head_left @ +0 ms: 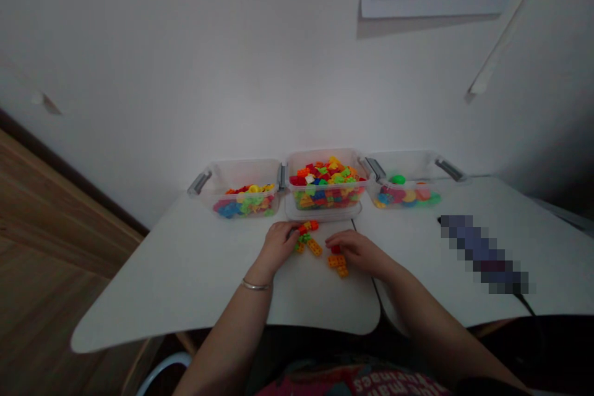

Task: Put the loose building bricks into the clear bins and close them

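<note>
My left hand (279, 244) is closed at the left side of a small joined group of plastic building blocks. A red and orange block piece (307, 227) is at its fingertips, with a green block (304, 238) and a yellow-orange block (314, 247) just below. My right hand (356, 250) curls its fingers around a red building block (335, 249), which they partly cover. Directly under that hand, a few yellow-orange blocks (337, 261) sit on the white table (315, 297). How the pieces join is too small to tell.
Behind my hands stand three clear bins: a left bin (245, 167) and a middle bin (325, 155) with mixed blocks, and a right bin (403, 161) with coloured round pieces. A blurred-out long object (482, 253) with a cable lies at right. A seam (375, 291) crosses the tabletop.
</note>
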Tool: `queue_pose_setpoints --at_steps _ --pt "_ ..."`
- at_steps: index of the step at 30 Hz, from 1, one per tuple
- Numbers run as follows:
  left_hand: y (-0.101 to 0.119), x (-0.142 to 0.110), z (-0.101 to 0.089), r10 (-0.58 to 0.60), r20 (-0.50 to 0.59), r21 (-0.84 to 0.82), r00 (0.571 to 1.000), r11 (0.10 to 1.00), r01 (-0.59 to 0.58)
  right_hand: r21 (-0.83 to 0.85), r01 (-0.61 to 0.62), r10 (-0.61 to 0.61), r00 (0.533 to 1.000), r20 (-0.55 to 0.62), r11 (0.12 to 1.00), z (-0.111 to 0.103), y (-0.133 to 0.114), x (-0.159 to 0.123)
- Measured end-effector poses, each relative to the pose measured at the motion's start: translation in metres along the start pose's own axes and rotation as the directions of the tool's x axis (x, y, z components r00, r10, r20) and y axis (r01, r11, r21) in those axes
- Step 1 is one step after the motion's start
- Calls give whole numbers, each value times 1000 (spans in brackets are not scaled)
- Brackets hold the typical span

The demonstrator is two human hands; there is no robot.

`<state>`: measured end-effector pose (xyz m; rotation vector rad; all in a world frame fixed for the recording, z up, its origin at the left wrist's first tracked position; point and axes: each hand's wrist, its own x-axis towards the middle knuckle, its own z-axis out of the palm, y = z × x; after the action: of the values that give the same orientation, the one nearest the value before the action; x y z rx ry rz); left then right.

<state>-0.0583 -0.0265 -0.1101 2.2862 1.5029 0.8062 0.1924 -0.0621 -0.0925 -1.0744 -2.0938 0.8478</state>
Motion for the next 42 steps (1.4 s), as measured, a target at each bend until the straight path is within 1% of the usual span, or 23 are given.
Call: queue_pose_setpoints --at_steps 4,7,13,17,19,22,27,32,34,37,40,42 --pt "0 -1 0 -1 -14 -5 1000 1000 1 -79 18 -17 1000 21 997 7 7 0" --pt "3 -1 -2 -6 -17 -1 1000 1000 6 -106 11 -11 1000 -6 994 9 11 -1" --pt "4 -1 -3 -9 -16 2 1000 1000 9 -190 34 -45 997 -57 981 5 18 -3" --pt "2 -2 -2 3 -28 4 1000 1000 -3 -339 31 -60 995 -75 940 2 18 -3" --pt "1 -2 -1 0 -31 12 1000 1000 1 -414 13 -46 996 -70 910 2 16 -2" --pt "0 -1 -1 4 -25 12 1000 1000 -4 -476 -21 -8 998 -60 879 3 12 -1" --pt "-1 -1 -1 15 -25 11 1000 1000 -15 -510 -48 14 997 -69 859 5 7 -1" --pt "-1 0 0 20 -33 9 999 1000 -20 -488 -2 -30 998 -57 873 7 9 -1" --pt "-1 0 0 21 -26 4 999 1000 -21 -451 -15 -35 994 -102 892 8 12 0" --pt "-1 0 -1 9 -17 -4 1000 1000 -9 -343 -23 -66 967 -245 939 5 10 7" --pt "0 0 -1 -1 2 -11 1000 1000 1 -237 21 -120 902 -414 971 -7 -2 22" --pt "1 0 -2 0 19 -19 1000 1000 1 -178 53 -136 855 -501 983 -19 -14 36"
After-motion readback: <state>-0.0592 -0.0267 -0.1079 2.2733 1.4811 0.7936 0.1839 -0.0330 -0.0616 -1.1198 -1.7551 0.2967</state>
